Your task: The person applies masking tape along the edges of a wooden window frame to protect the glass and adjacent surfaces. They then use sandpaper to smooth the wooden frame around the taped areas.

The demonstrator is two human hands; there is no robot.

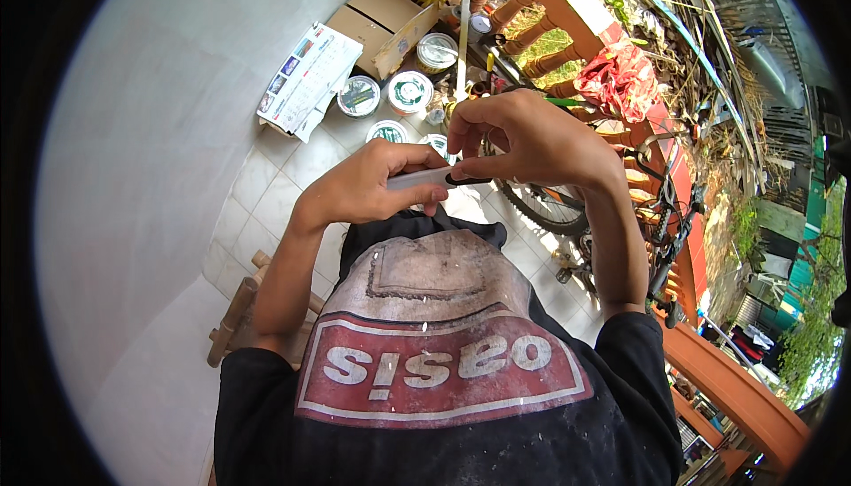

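In front of my chest, my left hand (359, 180) is closed around a pale, flat, bar-shaped object (418, 179), its thumb along the near side. The bar lies roughly level and runs toward the right. A black piece (468, 180) shows at its right end. My right hand (536, 142) is bent over that end, with thumb and forefinger curled at the black piece. The fingers partly cover the object, so its exact kind is hidden.
Several round tubs (409, 93) stand on the tiled floor beyond my hands, beside an open cardboard box (377, 21) and a printed white carton (308, 78). A bicycle (542, 207) leans by the orange railing (691, 371) at right. Wooden furniture (232, 322) is at lower left.
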